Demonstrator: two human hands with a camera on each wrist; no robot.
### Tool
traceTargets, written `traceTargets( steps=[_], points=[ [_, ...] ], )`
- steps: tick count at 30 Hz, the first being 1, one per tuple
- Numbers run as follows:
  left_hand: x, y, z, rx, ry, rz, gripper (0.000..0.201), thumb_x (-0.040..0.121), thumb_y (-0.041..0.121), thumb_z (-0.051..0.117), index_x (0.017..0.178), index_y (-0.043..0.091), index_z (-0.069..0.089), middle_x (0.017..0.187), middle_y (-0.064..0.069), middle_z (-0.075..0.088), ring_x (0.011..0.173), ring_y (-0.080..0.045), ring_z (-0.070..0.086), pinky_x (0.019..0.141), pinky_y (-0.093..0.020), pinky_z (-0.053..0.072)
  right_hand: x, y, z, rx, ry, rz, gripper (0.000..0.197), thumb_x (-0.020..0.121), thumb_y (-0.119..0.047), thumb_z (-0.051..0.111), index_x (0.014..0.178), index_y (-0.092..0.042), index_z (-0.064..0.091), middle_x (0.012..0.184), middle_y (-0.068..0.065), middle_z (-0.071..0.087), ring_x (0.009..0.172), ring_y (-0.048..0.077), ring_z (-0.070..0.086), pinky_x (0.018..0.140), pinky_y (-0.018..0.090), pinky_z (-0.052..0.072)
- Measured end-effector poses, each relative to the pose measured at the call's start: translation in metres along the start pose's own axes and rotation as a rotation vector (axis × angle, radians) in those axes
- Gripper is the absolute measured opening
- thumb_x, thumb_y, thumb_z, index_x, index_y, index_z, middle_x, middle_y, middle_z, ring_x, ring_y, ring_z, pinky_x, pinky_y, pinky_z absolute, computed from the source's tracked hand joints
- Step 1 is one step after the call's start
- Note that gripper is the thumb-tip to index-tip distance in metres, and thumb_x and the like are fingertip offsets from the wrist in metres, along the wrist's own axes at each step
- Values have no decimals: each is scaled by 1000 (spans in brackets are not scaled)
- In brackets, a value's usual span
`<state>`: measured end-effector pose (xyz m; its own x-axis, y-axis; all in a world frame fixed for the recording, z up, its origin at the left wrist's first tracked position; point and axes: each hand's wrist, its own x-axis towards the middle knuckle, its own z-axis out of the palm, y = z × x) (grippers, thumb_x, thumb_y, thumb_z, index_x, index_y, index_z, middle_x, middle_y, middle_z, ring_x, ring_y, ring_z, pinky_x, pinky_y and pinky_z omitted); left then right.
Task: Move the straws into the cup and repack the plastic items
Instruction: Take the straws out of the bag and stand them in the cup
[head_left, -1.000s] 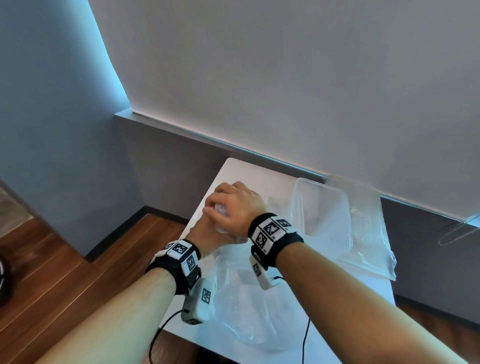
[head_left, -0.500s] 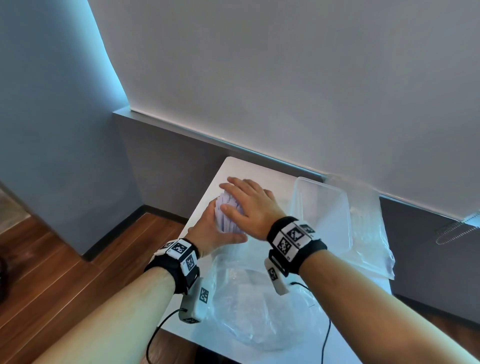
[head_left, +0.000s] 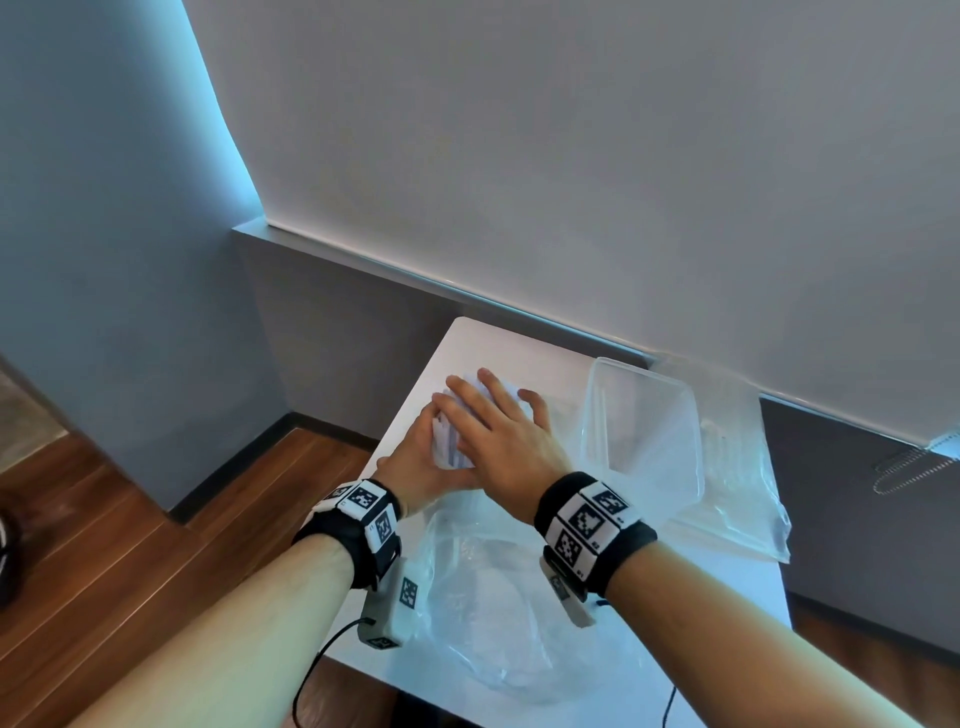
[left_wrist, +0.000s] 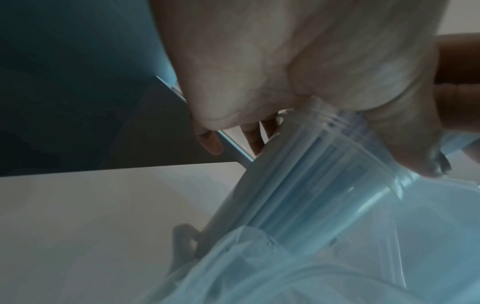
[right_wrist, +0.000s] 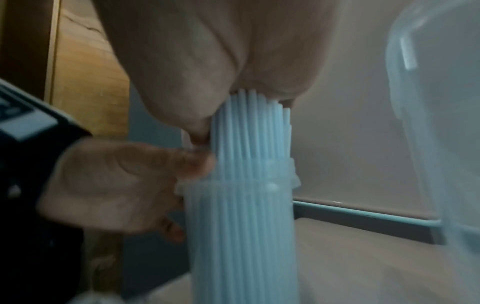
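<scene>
A clear plastic cup (right_wrist: 239, 226) stands on the white table (head_left: 498, 353) with a bundle of several pale straws (right_wrist: 249, 127) upright in it. The straw tops (head_left: 449, 447) stick out above the rim. My left hand (head_left: 415, 462) grips the cup near its rim, thumb and fingers curled round it (left_wrist: 298, 185). My right hand (head_left: 498, 431) lies flat on the straw tops, fingers straight, with the palm (right_wrist: 207, 51) pressing on them.
A clear rectangular container (head_left: 644, 431) stands to the right of the cup, on a crumpled clear plastic bag (head_left: 737, 467). Another clear bag (head_left: 493, 613) lies on the table below my wrists. The table's left edge is close to my left hand; beyond it is wooden floor.
My right hand has gone from curled over the straw tops to flat with stretched fingers, and has shifted forward. The left hand stays on the cup.
</scene>
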<state>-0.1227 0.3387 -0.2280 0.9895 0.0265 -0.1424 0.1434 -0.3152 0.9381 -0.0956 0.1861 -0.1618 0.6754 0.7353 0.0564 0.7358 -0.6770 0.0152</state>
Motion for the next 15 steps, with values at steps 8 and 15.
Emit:
traceTargets(
  steps=[8,15],
  points=[
    [0,2,-1,21,19,22,118,45,75,84,142,52,20,146,26,40,138,-8,39,112,-56,30,-5,2,-11,212,94,186,64,102,-47,27,156,-27,2,163,-14,-9,149,11,-14,119,42,-4],
    [-6,16,-4,66,-22,28,121,51,64,87,149,38,22,152,16,36,139,-8,36,116,-43,31,-8,16,-33,427,30,192,52,105,-39,28,154,-20,24,162,-5,18,150,15,9,120,40,12]
  ],
)
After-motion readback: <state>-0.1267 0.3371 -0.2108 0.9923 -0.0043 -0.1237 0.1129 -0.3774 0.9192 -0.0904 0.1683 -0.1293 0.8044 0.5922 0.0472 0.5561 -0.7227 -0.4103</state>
